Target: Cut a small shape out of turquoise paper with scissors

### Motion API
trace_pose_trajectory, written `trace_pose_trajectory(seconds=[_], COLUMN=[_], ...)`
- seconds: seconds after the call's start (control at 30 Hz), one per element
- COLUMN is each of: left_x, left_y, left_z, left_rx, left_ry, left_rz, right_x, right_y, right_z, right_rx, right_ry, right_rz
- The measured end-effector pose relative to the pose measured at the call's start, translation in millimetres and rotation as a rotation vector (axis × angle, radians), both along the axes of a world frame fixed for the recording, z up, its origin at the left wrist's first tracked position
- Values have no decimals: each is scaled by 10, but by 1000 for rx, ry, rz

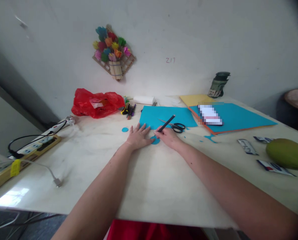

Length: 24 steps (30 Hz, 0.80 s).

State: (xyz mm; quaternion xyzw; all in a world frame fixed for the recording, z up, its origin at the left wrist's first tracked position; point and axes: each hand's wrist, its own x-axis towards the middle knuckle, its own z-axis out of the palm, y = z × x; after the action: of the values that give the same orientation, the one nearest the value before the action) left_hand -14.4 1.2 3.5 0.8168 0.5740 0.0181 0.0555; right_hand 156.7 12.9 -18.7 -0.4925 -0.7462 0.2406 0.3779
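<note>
Right hand (169, 137) gripped slim black pencil (166, 123), tip down on small blue paper circle (155, 140), shaft slanting up-right; left hand (138, 136) flat, fingers spread, pinning circle's left edge to pale tabletop (149, 180).

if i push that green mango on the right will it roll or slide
The mango looks rounded and lies on its long side, so it would probably rock or roll sideways. The table looks glossy, so it may also slide. It is probably heavy for its size.
</note>
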Motion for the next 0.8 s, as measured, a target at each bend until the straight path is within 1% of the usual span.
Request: trace_pose_trajectory(seconds=[0.27,0.8], left_x=[-10,-4], left_y=[-1,11], left_z=[-5,-9], left_rx=[5,-4], left_ry=[-6,-2], left_rz=[-11,-7], right_x=[6,1], right_y=[16,-15], right_z=[-23,16], right_rx=[-11,-29], right_ry=[11,-1], right_rz=[11,6])
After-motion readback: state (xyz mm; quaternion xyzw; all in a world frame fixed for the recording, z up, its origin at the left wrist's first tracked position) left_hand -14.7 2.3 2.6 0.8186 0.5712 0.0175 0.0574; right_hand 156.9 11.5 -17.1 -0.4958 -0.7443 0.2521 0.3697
